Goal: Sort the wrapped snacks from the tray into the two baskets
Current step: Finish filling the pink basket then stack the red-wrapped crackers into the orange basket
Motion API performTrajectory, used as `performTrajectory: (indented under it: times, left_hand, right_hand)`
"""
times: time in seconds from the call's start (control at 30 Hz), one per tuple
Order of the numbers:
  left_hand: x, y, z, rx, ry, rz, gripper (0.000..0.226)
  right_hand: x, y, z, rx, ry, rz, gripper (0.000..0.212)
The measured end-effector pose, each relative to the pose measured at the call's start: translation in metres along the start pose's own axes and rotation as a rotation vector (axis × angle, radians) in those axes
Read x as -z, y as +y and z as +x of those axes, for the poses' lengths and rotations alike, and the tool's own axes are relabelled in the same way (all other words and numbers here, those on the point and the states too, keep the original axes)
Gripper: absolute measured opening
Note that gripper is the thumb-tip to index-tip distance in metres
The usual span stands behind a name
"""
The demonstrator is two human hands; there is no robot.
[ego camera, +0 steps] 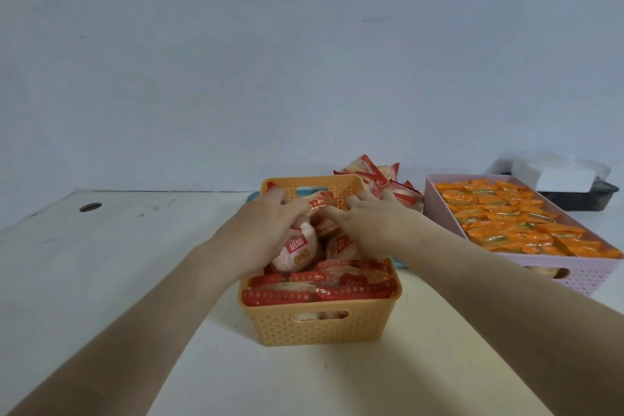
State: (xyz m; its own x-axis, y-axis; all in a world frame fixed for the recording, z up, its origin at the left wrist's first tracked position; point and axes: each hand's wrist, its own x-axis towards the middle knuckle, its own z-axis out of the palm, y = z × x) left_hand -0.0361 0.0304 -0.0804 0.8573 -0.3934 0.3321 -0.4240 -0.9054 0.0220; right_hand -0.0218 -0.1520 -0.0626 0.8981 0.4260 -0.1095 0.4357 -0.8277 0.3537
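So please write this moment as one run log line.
left hand: on red-wrapped snack | right hand: in orange basket | pink basket: holds orange packets | tray: mostly hidden

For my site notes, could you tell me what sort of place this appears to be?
Probably a plain indoor workstation set up for sorting, not a home kitchen: a bare white table against a blank wall, with an orange basket and a pink basket of wrapped snacks.
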Motion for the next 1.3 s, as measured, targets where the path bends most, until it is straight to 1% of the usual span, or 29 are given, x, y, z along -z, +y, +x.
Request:
performTrajectory:
  times: [0.1, 0.17, 0.23, 0.3, 0.43, 0.47, 0.53, 0.6, 0.67, 0.77, 0.87, 0.93, 1.03, 1.13, 1.3]
  left_hand:
    - [0.017, -0.002, -0.007, 0.019, -0.086, -0.165, 0.02]
    - [0.024, -0.001, -0.015, 0.015, -0.093, -0.181, 0.021]
    - [0.029, 0.006, -0.024, -0.02, -0.059, -0.153, 0.021]
    - [0.033, 0.014, -0.031, -0.029, -0.056, -0.156, 0.019]
    - [0.036, 0.02, -0.037, 0.038, -0.2, -0.239, 0.02]
    - [0.036, 0.019, -0.037, 0.058, -0.247, -0.261, 0.023]
    - [0.033, 0.018, -0.034, 0.082, -0.3, -0.261, 0.027]
    - [0.029, 0.018, -0.03, 0.073, -0.337, -0.238, 0.029]
    - [0.026, 0.018, -0.027, 0.037, -0.386, -0.233, 0.024]
    - [0.025, 0.02, -0.027, -0.021, -0.431, -0.239, 0.003]
    - [0.028, 0.02, -0.03, -0.035, -0.436, -0.31, 0.007]
    - [0.028, 0.019, -0.031, -0.026, -0.457, -0.318, 0.016]
    - [0.026, 0.021, -0.033, -0.013, -0.466, -0.245, 0.023]
    - [0.024, 0.023, -0.033, -0.017, -0.477, -0.128, 0.035]
    - [0.019, 0.023, -0.029, 0.048, -0.478, -0.023, 0.033]
  right_hand:
    - [-0.004, 0.0, 0.003, 0.067, 0.135, 0.056, 0.068]
    - [-0.004, 0.006, 0.005, 0.093, 0.168, 0.246, 0.059]
    - [-0.004, 0.015, 0.009, 0.107, 0.205, 0.496, 0.042]
    - [-0.005, 0.023, 0.013, 0.107, 0.27, 0.653, 0.028]
    - [-0.004, 0.03, 0.012, 0.073, 0.342, 0.819, 0.026]
    - [0.001, 0.031, 0.008, 0.067, 0.362, 0.821, 0.027]
    - [0.014, 0.031, -0.004, 0.077, 0.382, 0.715, 0.026]
    - [0.025, 0.024, -0.019, 0.106, 0.312, 0.537, 0.023]
    - [0.028, 0.014, -0.03, 0.151, 0.212, 0.413, 0.023]
    - [0.023, 0.0, -0.041, 0.181, 0.088, 0.379, 0.031]
    - [0.021, -0.004, -0.045, 0.212, -0.055, 0.372, 0.041]
    - [0.019, -0.005, -0.045, 0.211, -0.115, 0.372, 0.047]
    - [0.016, -0.007, -0.042, 0.225, -0.121, 0.33, 0.046]
    - [0.018, -0.008, -0.04, 0.224, -0.139, 0.314, 0.045]
    - [0.021, -0.012, -0.045, 0.23, -0.108, 0.221, 0.05]
